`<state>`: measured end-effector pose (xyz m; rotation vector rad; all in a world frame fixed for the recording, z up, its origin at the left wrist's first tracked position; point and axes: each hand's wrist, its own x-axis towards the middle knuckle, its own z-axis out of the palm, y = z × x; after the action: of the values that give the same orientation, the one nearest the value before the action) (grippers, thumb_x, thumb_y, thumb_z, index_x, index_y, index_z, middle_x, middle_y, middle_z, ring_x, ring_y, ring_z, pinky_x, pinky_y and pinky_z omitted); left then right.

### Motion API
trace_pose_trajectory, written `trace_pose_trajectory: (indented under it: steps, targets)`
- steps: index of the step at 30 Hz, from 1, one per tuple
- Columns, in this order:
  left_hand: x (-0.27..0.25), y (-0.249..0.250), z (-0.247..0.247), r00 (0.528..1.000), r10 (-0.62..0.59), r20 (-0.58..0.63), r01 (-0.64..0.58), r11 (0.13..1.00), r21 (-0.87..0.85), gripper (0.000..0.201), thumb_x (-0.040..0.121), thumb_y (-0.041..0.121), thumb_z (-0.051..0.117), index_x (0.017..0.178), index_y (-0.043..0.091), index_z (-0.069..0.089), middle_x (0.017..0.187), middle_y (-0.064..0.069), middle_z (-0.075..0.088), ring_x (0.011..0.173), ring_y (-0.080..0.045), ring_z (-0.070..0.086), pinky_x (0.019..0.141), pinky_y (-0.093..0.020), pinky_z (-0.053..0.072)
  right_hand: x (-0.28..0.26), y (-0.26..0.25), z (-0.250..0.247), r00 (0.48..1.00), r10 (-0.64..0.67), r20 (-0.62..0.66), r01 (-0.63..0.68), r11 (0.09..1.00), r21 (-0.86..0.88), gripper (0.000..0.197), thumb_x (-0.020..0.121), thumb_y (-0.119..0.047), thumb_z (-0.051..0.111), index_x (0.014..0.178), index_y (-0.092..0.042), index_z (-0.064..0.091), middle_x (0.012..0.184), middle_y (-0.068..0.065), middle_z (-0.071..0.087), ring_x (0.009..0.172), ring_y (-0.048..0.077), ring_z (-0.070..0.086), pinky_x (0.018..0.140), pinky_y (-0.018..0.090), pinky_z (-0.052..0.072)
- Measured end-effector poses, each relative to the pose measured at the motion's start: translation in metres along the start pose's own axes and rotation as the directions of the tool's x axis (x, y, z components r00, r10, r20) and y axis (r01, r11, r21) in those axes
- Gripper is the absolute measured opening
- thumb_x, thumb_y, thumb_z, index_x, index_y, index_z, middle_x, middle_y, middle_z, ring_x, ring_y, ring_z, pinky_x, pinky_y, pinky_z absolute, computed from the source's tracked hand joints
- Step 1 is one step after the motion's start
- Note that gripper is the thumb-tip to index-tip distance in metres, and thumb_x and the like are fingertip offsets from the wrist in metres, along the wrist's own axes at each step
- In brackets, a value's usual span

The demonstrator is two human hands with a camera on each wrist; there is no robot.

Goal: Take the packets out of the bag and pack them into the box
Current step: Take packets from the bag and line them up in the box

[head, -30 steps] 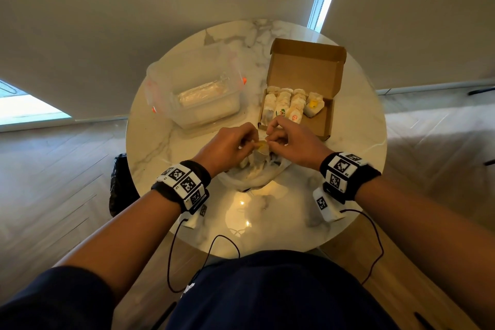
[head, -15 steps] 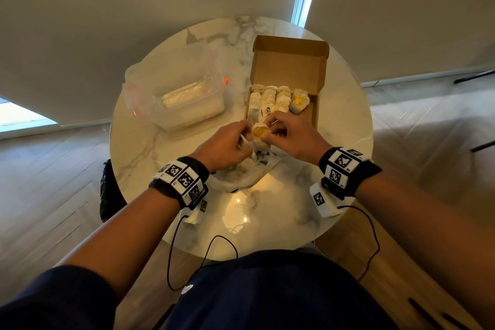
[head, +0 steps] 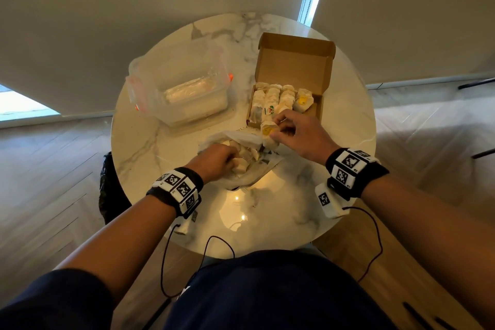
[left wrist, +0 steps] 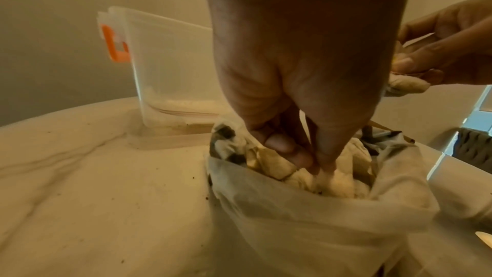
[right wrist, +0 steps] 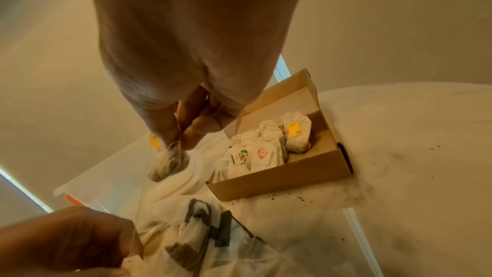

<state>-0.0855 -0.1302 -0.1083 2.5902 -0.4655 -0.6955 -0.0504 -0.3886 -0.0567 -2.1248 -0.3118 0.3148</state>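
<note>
On the round white marble table (head: 334,142), set on pale herringbone wood flooring (head: 48,185), the right hand (head: 300,132) pinched a small tagged tea packet (right wrist: 170,162) it had lifted toward the open cardboard box (head: 292,80), while the left hand (head: 217,159), withdrawn from it, gripped packets inside the white plastic bag (left wrist: 306,218).

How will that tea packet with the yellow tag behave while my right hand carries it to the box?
Probably very light: the right hand lifts the tea packet by a pinch at its gathered top. It hangs slack, so it will likely swing and flop rather than hold shape. Loose specks lie on the table beside the box, so rough squeezing might spill contents.
</note>
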Motion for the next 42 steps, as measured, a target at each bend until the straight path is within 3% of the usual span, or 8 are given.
trace_pose_trajectory:
  steps: [5, 12, 19, 23, 26, 30, 36, 42]
  targets:
    - [-0.008, -0.005, -0.009, 0.999, -0.05, 0.009, 0.05, 0.999, 0.009, 0.013, 0.095, 0.022, 0.056, 0.087, 0.015, 0.064, 0.08, 0.0, 0.063, 0.074, -0.017, 0.058, 0.066, -0.029, 0.044, 0.003, -0.001, 0.003, 1.0, -0.014, -0.003, 0.013, 1.0, -0.02, 0.022, 0.085, -0.019, 0.077, 0.104, -0.018, 0.066, 0.089, -0.004, 0.071, 0.086, 0.007, 0.068, 0.08, 0.028, 0.058]
    - [-0.013, -0.007, -0.005, 0.98, -0.126, 0.157, 0.108, 0.987, 0.119, 0.013, 0.093, 0.023, 0.058, 0.102, 0.018, 0.065, 0.088, 0.002, 0.058, 0.083, -0.018, 0.058, 0.072, -0.03, 0.045, 0.006, -0.004, 0.009, 0.998, -0.057, 0.017, 0.058, 0.996, -0.061, 0.025, 0.087, -0.014, 0.075, 0.11, -0.013, 0.067, 0.098, -0.001, 0.072, 0.091, 0.007, 0.068, 0.08, 0.029, 0.057]
    - [-0.011, -0.007, -0.011, 0.969, -0.127, 0.211, 0.094, 0.983, 0.159, 0.006, 0.089, 0.025, 0.061, 0.09, 0.02, 0.058, 0.088, 0.001, 0.058, 0.082, -0.018, 0.057, 0.068, -0.028, 0.041, 0.011, -0.003, 0.004, 1.0, -0.029, -0.001, 0.029, 0.999, -0.033, 0.025, 0.086, -0.011, 0.074, 0.109, -0.017, 0.065, 0.095, -0.003, 0.072, 0.089, -0.001, 0.066, 0.08, 0.011, 0.052]
    - [-0.01, 0.0, -0.017, 0.986, -0.081, 0.146, 0.068, 0.993, 0.094, 0.011, 0.091, 0.025, 0.059, 0.082, 0.024, 0.053, 0.076, 0.007, 0.052, 0.075, -0.015, 0.052, 0.063, -0.027, 0.036, 0.011, -0.005, 0.007, 0.997, -0.028, 0.069, 0.029, 1.0, -0.013, 0.025, 0.086, -0.02, 0.077, 0.107, -0.015, 0.065, 0.09, -0.006, 0.073, 0.086, 0.004, 0.068, 0.078, 0.014, 0.053]
    - [-0.009, 0.004, -0.025, 0.998, 0.033, 0.06, -0.036, 0.999, 0.039, 0.017, 0.094, 0.027, 0.058, 0.078, 0.022, 0.054, 0.076, 0.004, 0.055, 0.071, -0.015, 0.051, 0.06, -0.026, 0.037, 0.011, -0.001, 0.014, 0.997, -0.03, 0.077, 0.033, 0.999, -0.035, 0.026, 0.087, -0.026, 0.076, 0.108, -0.016, 0.065, 0.087, -0.005, 0.072, 0.081, 0.005, 0.066, 0.073, 0.015, 0.051]
    - [-0.015, 0.011, -0.04, 0.987, 0.143, -0.067, -0.145, 0.989, -0.026, 0.015, 0.097, 0.03, 0.059, 0.097, 0.017, 0.064, 0.088, 0.003, 0.063, 0.077, -0.013, 0.056, 0.068, -0.029, 0.046, 0.01, 0.002, 0.022, 0.997, -0.041, 0.062, 0.045, 0.997, -0.059, 0.023, 0.087, -0.03, 0.076, 0.104, -0.018, 0.066, 0.086, -0.008, 0.07, 0.076, -0.004, 0.062, 0.066, 0.007, 0.044]
    - [-0.02, 0.021, -0.05, 0.974, 0.05, -0.223, -0.102, 0.968, -0.23, 0.015, 0.096, 0.03, 0.061, 0.109, 0.022, 0.059, 0.082, 0.013, 0.067, 0.072, 0.002, 0.059, 0.063, -0.01, 0.04, 0.011, -0.004, 0.034, 0.995, -0.071, 0.074, 0.071, 0.997, -0.01, 0.019, 0.089, -0.027, 0.075, 0.102, -0.016, 0.066, 0.088, -0.003, 0.07, 0.081, 0.006, 0.066, 0.072, 0.019, 0.055]
    - [-0.017, 0.035, -0.05, 0.95, -0.02, -0.313, -0.087, 0.942, -0.325, 0.017, 0.094, 0.03, 0.064, 0.105, 0.023, 0.054, 0.078, 0.012, 0.071, 0.071, 0.003, 0.063, 0.061, -0.01, 0.044, 0.011, -0.011, 0.04, 0.993, -0.073, 0.096, 0.069, 0.997, 0.042, 0.02, 0.088, -0.024, 0.074, 0.105, -0.016, 0.066, 0.091, -0.001, 0.072, 0.085, 0.009, 0.07, 0.079, 0.032, 0.06]
